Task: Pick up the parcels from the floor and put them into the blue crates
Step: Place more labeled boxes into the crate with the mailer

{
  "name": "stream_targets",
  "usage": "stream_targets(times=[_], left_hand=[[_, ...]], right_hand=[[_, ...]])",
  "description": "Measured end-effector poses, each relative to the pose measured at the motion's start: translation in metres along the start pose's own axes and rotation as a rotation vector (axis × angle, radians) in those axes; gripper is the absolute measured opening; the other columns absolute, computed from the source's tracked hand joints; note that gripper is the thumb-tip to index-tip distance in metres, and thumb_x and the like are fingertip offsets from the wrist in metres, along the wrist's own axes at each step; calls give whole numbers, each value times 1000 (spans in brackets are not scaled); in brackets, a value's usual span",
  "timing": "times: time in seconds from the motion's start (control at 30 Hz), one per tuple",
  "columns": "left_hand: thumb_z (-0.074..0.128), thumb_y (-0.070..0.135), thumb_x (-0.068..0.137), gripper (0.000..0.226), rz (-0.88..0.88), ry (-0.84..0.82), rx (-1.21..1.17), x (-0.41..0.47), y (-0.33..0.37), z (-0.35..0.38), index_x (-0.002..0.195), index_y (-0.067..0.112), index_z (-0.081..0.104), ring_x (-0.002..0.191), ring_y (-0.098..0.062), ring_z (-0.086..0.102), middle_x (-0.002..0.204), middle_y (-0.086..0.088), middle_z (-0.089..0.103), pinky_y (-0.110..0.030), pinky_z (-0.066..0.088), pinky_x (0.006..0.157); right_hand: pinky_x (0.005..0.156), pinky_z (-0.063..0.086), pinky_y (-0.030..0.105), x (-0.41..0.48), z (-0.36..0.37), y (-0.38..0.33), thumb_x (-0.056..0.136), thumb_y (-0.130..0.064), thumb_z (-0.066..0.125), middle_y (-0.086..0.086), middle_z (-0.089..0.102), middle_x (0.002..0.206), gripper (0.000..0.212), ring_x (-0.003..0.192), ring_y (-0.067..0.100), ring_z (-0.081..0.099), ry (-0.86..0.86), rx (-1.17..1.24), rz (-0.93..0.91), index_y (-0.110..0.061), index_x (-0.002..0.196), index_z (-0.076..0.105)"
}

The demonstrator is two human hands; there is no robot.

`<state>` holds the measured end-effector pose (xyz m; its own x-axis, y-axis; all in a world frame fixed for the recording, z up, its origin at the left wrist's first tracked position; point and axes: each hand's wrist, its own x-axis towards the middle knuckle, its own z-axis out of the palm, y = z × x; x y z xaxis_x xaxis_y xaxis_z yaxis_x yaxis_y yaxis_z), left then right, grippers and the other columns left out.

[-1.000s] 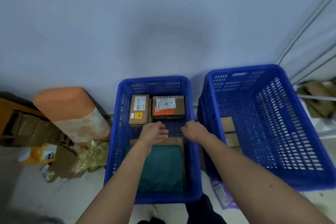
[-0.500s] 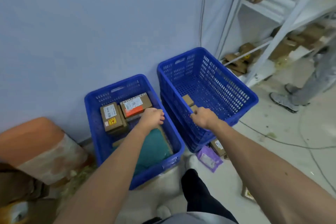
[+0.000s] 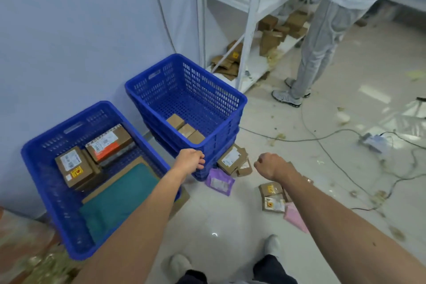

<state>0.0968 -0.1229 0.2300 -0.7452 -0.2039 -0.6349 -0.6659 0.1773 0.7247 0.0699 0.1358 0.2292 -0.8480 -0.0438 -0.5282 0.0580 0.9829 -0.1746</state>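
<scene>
Head view: both hands reached out over parcels lying on the floor by two blue crates.

Left hand (image 3: pixel 191 160) hung empty with fingers curled loosely, at the near corner of the right crate (image 3: pixel 221 99); right hand (image 3: pixel 269 166) was clenched on nothing above the brown parcels (image 3: pixel 232 160) and purple pouch (image 3: pixel 219 181). Left crate (image 3: pixel 36 168) held boxes and a teal parcel (image 3: pixel 117 196).

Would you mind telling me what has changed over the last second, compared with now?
Both hands left the left crate empty: the left hand went to the corner of the right crate, and the right hand, loosely closed, swung out over the parcels on the floor. The view turned right. The parcels inside both crates stayed put.
</scene>
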Motion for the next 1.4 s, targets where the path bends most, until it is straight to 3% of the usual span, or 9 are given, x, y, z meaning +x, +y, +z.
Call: stream_targets(times=[0.07, 0.27, 0.47, 0.57, 0.73, 0.9, 1.1, 1.27, 1.4], left_hand=[[51, 15, 99, 19, -21, 8, -5, -2, 1, 36, 91, 6, 66, 61, -18, 58, 80, -9, 66, -16, 43, 42], [50, 17, 98, 20, -74, 19, -13, -6, 2, 141, 88, 12, 66, 59, -14, 62, 79, -5, 69, -21, 43, 53], [52, 18, 98, 20, -159, 113, -70, -12, -12, 195, 101, 7, 69, 69, -16, 65, 88, -6, 71, -27, 44, 65], [55, 18, 98, 19, -184, 183, -117, -14, -20, 196, 101, 5, 70, 71, -19, 67, 92, -10, 73, -26, 46, 65], [57, 19, 97, 14, -218, 221, -176, -8, -29, 180, 93, 11, 68, 76, -21, 68, 98, -14, 73, -26, 47, 66], [56, 17, 97, 14, -239, 208, -216, 14, -36, 156, 91, 11, 67, 76, -22, 66, 96, -14, 73, -26, 47, 67], [56, 21, 96, 19, -257, 127, -206, 61, -50, 136, 100, 10, 71, 94, -27, 72, 102, -13, 75, -31, 53, 81], [58, 23, 95, 20, -298, 30, -151, 129, -80, 156, 103, 13, 72, 91, -21, 70, 102, -9, 73, -25, 50, 70], [53, 26, 99, 24, -324, -13, -98, 198, -121, 190, 103, 14, 74, 96, -25, 69, 103, -9, 73, -29, 49, 78]], right_hand=[[88, 44, 32, -1, 1, 43, 97, -32, 41, 15, 62, 126, 39, 115, 32, 58, -15, -5, 34, -7, 120, 61], [95, 39, 29, 8, -1, 166, 97, -30, 42, 13, 64, 120, 29, 113, 27, 58, -75, -79, 8, -9, 112, 57], [84, 53, 39, 48, 9, 234, 91, -37, 42, 12, 64, 110, 39, 98, 31, 64, -147, -129, -85, -11, 118, 53], [88, 51, 40, 58, 2, 223, 90, -39, 40, 12, 61, 115, 37, 103, 31, 62, -180, -185, -142, -12, 110, 54], [93, 45, 36, 78, -2, 185, 94, -34, 43, 12, 56, 123, 38, 116, 29, 53, -253, -260, -212, -11, 122, 53], [97, 43, 37, 101, 7, 152, 95, -40, 42, 12, 57, 123, 42, 114, 29, 55, -264, -319, -227, -11, 124, 56], [81, 44, 32, 144, 29, 120, 92, -36, 44, 14, 63, 116, 36, 106, 30, 59, -303, -285, -150, -10, 109, 63], [78, 41, 32, 213, 68, 109, 91, -34, 44, 15, 62, 117, 35, 105, 31, 59, -342, -279, -131, -10, 107, 62], [74, 38, 30, 290, 115, 111, 91, -30, 45, 13, 61, 115, 27, 97, 29, 56, -369, -281, -119, -11, 104, 59]])
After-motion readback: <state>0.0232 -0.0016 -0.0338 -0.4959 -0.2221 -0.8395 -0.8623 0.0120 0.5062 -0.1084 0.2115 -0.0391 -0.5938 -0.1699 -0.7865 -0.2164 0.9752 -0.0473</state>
